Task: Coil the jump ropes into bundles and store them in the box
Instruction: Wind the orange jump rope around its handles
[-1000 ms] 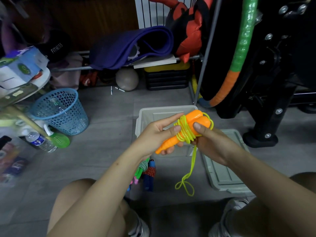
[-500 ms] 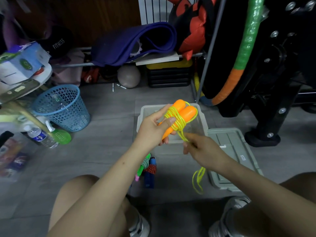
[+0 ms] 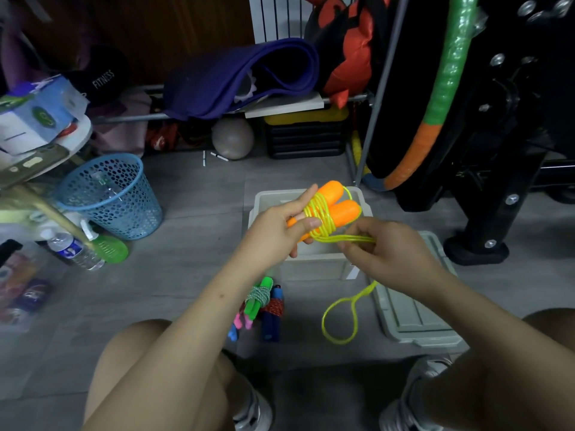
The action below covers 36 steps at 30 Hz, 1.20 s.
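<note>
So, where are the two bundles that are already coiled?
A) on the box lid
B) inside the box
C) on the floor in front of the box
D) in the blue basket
C: the two coiled bundles lie on the floor, nearer the person than the box, while the lid carries none of them.

Home storage corner for workout gear, cluttered. Ahead of my left hand (image 3: 277, 227): low metal rack (image 3: 130, 117) holding rolled purple exercise mat (image 3: 236, 79), grey ball (image 3: 232, 138) beneath it, black cap marked "FITNESS" (image 3: 102, 79) further left. Beyond my right hand (image 3: 389, 256): green-and-orange hoop (image 3: 441, 88) leaning on black exercise machine (image 3: 497, 150). Left of my left hand: blue mesh wastebasket (image 3: 109, 197), water bottle (image 3: 71, 250). Grey tile floor (image 3: 193, 194) under everything.
</note>
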{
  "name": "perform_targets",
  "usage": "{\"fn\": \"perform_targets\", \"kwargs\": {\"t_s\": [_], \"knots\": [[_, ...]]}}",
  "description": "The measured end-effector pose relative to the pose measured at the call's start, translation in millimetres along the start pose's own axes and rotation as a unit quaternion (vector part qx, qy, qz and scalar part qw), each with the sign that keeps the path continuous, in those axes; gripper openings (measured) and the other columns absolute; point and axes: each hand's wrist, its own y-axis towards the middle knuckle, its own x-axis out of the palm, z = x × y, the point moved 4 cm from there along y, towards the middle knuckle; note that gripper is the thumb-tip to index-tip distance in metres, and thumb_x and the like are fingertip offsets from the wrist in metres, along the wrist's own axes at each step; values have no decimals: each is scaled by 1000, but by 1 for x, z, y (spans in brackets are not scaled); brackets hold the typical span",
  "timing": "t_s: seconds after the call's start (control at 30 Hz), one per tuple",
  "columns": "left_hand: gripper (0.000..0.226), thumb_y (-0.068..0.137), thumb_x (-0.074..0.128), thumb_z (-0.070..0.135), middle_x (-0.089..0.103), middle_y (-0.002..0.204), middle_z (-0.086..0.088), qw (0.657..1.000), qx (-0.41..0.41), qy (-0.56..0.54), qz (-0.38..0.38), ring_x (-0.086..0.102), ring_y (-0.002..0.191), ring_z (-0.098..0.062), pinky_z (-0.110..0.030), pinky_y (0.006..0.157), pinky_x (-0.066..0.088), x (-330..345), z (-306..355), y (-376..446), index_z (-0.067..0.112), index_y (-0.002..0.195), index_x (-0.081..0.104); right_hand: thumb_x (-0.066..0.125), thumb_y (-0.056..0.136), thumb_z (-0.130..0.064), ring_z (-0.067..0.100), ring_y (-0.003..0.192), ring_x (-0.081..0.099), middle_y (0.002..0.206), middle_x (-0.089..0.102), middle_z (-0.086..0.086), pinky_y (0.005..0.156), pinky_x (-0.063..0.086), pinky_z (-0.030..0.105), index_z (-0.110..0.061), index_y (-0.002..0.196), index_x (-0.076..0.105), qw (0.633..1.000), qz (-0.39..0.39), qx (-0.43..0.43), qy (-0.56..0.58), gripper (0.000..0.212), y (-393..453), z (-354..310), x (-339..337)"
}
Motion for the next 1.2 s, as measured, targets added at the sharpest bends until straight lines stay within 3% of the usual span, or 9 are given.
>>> {"fn": "perform_targets", "kwargs": {"t_s": [0.2, 0.37, 0.43, 0.53, 0.63, 0.77, 0.93, 1.03, 1.2], "knots": [[61, 88, 55, 52, 66, 104, 10, 970, 32, 179, -163, 62, 82, -10, -30, 85, 52, 18, 4, -12, 58, 140, 23, 60, 72, -46, 14, 66, 51, 64, 53, -10, 60, 45, 32, -21, 79, 66, 990, -6, -118, -75, 27, 8, -1, -13], [22, 79, 70, 48, 51, 70, 18, 963, 55, 195, -181, 50, 79, -9, -23, 66, 38, 32, 15, -20, 49, 82, 47, 64, 70, -50, 10, 67, 48, 62, 51, -11, 59, 38, 20, -17, 74, 68, 986, 2, -156, -52, 33, 11, -3, -11], [23, 81, 67, 49, 50, 70, 21, 962, 70, 195, -178, 48, 79, -9, -24, 68, 36, 32, 17, -19, 50, 95, 48, 74, 72, -41, 10, 68, 50, 62, 51, -13, 61, 35, 15, -19, 75, 68, 993, -6, -114, -33, 24, 14, -1, -11], [75, 82, 59, 59, 55, 94, 12, 950, 64, 260, -161, 47, 94, -14, -24, 76, 35, 33, 14, -17, 45, 144, 19, 82, 64, -37, 8, 68, 58, 70, 63, -7, 64, 42, 22, -28, 72, 59, 998, -19, -42, 46, 26, 21, 9, -14], [87, 80, 55, 65, 57, 119, -7, 939, 56, 302, -157, 46, 118, -26, -29, 83, 39, 36, 6, -16, 42, 149, 7, 87, 60, -26, 9, 59, 56, 67, 66, -2, 62, 45, 28, -21, 70, 59, 987, -75, -22, 141, 30, 27, 13, -11], [75, 76, 67, 56, 51, 73, 14, 950, 67, 243, -183, 50, 84, -13, -26, 72, 38, 32, 18, -20, 41, 142, 35, 86, 59, -28, -8, 65, 47, 85, 51, -15, 65, 37, 7, -22, 75, 64, 978, -142, -55, 145, 28, 33, 10, -16], [42, 61, 80, 50, 56, 61, 3, 973, 35, 70, -216, 50, 59, -7, -31, 60, 43, 17, 20, -22, 15, 78, 64, 84, 57, -52, 28, 75, 47, 81, 50, 37, 68, 35, 42, -25, 70, 66, 919, -226, -29, 321, 35, 35, 20, -3], [34, 62, 79, 45, 67, 71, -9, 963, 19, -2, -268, 56, 61, -23, -40, 58, 49, 11, 19, -28, 29, 91, 72, 81, 56, -58, 24, 77, 58, 80, 65, 16, 72, 45, 36, -25, 68, 71, 900, -234, -26, 368, 37, 30, 17, 5], [39, 68, 78, 22, 64, 61, -9, 961, -21, -148, -234, 44, 39, -13, -19, 39, 37, -1, 8, -23, 37, 103, 69, 56, 68, -77, 16, 106, 64, 113, 69, 0, 85, 51, 24, -30, 108, 70, 901, -219, -3, 374, 64, 16, 17, -2]]}}
